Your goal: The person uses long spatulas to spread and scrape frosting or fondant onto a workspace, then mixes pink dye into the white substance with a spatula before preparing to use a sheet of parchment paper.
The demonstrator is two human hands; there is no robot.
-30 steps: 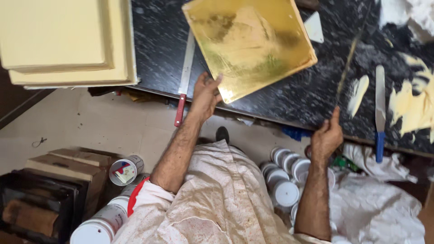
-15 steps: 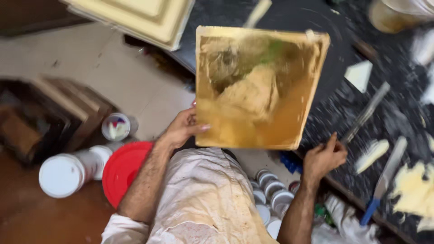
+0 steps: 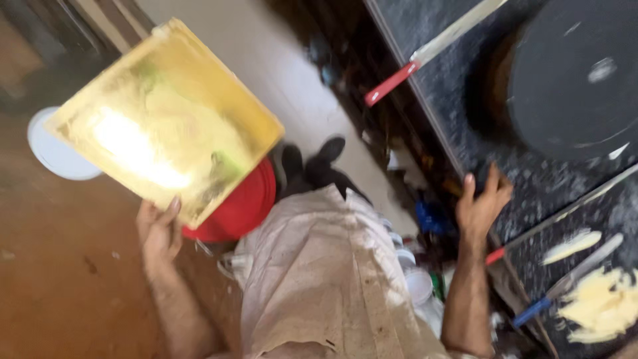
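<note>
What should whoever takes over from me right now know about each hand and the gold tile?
Left hand: grips the lower edge of the gold tile, held tilted in the air, off the counter, above the floor and a red lid.
Right hand: empty, fingers spread, resting at the edge of the dark counter.
On the counter: a red-handled knife, a round black disc, a blue-handled knife beside smears of pale paste.
Done: tile lifted clear of the counter.
Left: tile not yet set down anywhere; knives untouched.
</note>
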